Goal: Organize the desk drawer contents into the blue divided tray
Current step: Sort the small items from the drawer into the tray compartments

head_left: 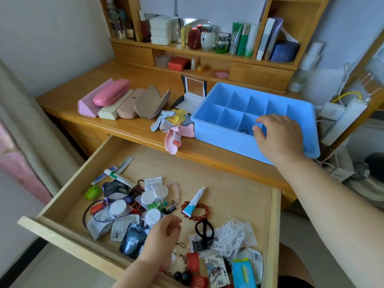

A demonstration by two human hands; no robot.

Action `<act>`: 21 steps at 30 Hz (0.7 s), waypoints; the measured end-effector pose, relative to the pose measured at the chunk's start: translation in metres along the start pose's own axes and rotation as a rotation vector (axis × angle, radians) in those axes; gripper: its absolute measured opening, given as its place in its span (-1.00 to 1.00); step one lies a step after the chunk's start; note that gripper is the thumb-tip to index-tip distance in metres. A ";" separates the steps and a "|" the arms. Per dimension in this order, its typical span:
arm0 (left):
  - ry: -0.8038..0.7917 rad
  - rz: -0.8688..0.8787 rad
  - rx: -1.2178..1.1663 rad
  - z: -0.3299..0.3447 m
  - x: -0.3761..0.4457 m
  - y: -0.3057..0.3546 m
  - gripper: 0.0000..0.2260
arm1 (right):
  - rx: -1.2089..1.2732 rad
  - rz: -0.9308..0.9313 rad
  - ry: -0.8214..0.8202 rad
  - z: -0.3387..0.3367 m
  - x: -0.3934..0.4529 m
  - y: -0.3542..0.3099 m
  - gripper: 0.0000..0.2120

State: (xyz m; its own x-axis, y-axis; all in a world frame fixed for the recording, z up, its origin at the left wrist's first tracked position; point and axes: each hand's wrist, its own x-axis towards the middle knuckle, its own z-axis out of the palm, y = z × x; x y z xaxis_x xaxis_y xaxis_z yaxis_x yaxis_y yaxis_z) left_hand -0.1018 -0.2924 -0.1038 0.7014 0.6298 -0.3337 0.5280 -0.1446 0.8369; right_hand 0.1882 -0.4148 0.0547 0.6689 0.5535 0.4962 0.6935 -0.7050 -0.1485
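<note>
Blue divided tray (pixel 218 129) is set on the wooden surface (pixel 128 125), at its right side, just beyond the open drawer (pixel 239 183). A small dark ring (pixel 244 131) is seen lying in one of the near compartments of the tray. The right hand (pixel 280 136) is held over the near right part of the tray, its fingers (pixel 257 129) loosely spread and slightly bent, with nothing gripped between them. The left hand (pixel 164 235) is held low over the clutter in the near part of the drawer, its fingers (pixel 176 222) curled loosely inward; whether anything is pinched there cannot be told.

Inside the drawer, a dark pouch (pixel 132 242) is seen just left of the left hand, and several round white containers (pixel 154 194) are gathered beyond it. A red bead bracelet (pixel 196 212) lies near the drawer's middle with a small blue and white tube (pixel 194 202) resting across it. A black hair tie (pixel 204 228) lies just on the near side of the bracelet, and a bundle of white cord (pixel 230 238) lies to its right. A toothpaste tube (pixel 118 177) and a green clip (pixel 92 192) are found at the far left of the drawer.

On the surface, a row of glasses cases (pixel 122 100) is laid out at the left, and a heap of coloured cloths (pixel 174 125) is bunched just left of the tray, touching it
</note>
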 end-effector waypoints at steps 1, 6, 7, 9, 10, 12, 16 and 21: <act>-0.032 0.023 0.043 0.004 0.000 0.000 -0.67 | 0.060 -0.140 0.101 -0.003 -0.020 -0.008 -0.82; -0.257 0.069 0.283 0.028 0.003 0.014 -0.64 | 0.379 -0.218 -0.500 0.028 -0.127 -0.040 -0.80; -0.277 0.065 0.328 0.032 0.005 0.017 -0.61 | 0.398 -0.156 -0.626 0.037 -0.145 -0.042 -0.83; -0.276 0.038 0.334 0.034 0.005 0.022 -0.61 | 0.458 -0.030 -0.769 0.050 -0.171 -0.045 -0.82; -0.269 0.023 0.275 0.033 0.004 0.024 -0.62 | 0.500 0.031 -0.807 0.055 -0.181 -0.047 -0.78; -0.281 -0.032 0.024 0.027 0.000 0.030 -0.65 | 0.624 0.189 -0.836 0.059 -0.190 -0.051 -0.72; -0.407 -0.057 -0.395 0.019 -0.012 0.039 -0.69 | 0.976 0.529 -0.871 0.056 -0.185 -0.060 -0.72; -0.324 -0.022 -0.521 0.023 -0.012 0.040 -0.69 | 0.829 0.431 -0.772 0.032 -0.164 -0.060 -0.85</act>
State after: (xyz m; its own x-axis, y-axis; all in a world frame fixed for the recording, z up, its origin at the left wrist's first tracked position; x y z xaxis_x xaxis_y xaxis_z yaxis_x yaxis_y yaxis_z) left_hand -0.0780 -0.3232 -0.0765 0.8459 0.3529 -0.3999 0.2977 0.3099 0.9030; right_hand 0.0457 -0.4496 -0.0448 0.6746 0.6616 -0.3274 0.1464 -0.5546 -0.8191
